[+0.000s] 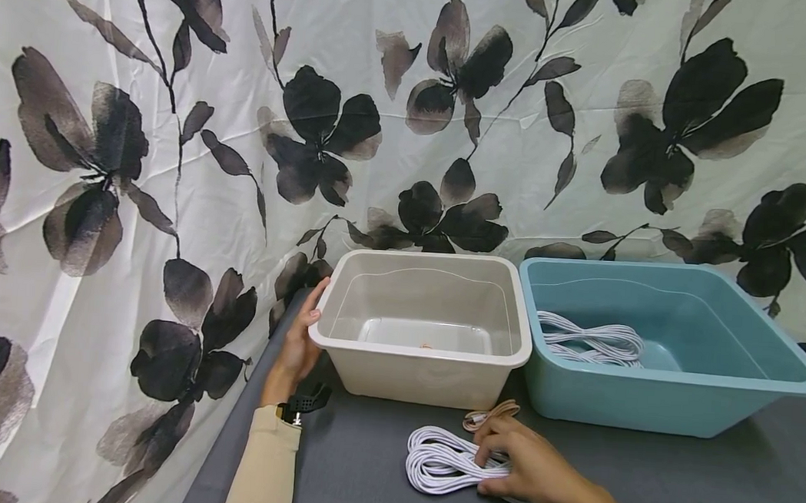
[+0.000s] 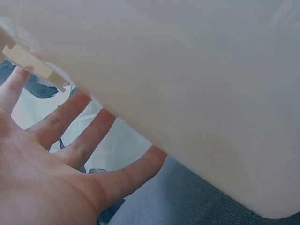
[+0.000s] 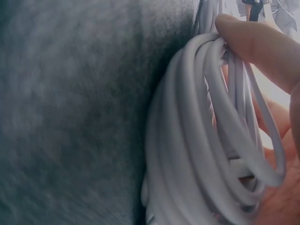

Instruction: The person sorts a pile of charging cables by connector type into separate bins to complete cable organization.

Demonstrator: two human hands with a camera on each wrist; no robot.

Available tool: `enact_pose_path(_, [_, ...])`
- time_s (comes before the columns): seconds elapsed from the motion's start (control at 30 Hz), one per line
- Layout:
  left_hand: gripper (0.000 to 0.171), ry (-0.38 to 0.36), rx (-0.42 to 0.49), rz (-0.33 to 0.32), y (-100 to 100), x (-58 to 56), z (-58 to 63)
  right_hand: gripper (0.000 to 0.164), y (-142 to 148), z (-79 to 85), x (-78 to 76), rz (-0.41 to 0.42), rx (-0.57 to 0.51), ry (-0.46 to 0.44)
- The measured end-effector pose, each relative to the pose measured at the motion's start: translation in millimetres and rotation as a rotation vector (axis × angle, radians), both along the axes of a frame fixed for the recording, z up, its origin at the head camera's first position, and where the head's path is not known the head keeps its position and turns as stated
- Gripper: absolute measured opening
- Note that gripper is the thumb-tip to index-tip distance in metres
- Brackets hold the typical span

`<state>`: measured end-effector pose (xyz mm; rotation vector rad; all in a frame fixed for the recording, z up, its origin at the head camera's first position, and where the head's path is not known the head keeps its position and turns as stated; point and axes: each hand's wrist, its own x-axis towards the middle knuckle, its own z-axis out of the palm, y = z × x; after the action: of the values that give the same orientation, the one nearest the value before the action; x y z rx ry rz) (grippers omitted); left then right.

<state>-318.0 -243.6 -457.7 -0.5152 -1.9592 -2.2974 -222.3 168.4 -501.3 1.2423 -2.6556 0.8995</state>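
My right hand (image 1: 529, 461) grips a coiled white cable (image 1: 439, 461) by its right end, close over the grey tabletop. In the right wrist view, the thumb (image 3: 255, 42) lies across the coil's loops, and the other fingers are mostly behind it. A smaller coiled brown cable (image 1: 479, 419) sits just beyond that hand, in front of the beige bin (image 1: 423, 380). At the bin's left side is my left hand (image 1: 298, 349), its fingers extended. Seen from the left wrist, the fingertips touch the bin's outer wall (image 2: 187, 93).
A blue bin (image 1: 643, 401) stands to the right of the beige one, with a white cable bundle (image 1: 594, 342) inside. Behind both hangs a white flower-printed cloth (image 1: 562, 30). The grey tabletop (image 1: 362, 464) runs along the front.
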Motion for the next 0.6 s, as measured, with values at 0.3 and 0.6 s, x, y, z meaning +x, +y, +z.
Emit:
enact_pose_path(0.3, [0.071,0.000,0.007,0.000,1.1,-1.1,-0.3,0.030,-0.7,-0.7,-0.3,0.012,-0.041,0.063])
enact_pose_path(0.6, [0.069,-0.008,0.012,-0.007,0.5,-2.4,-0.7,0.029,1.3,6.4,-2.0,0.001,-0.115,0.084])
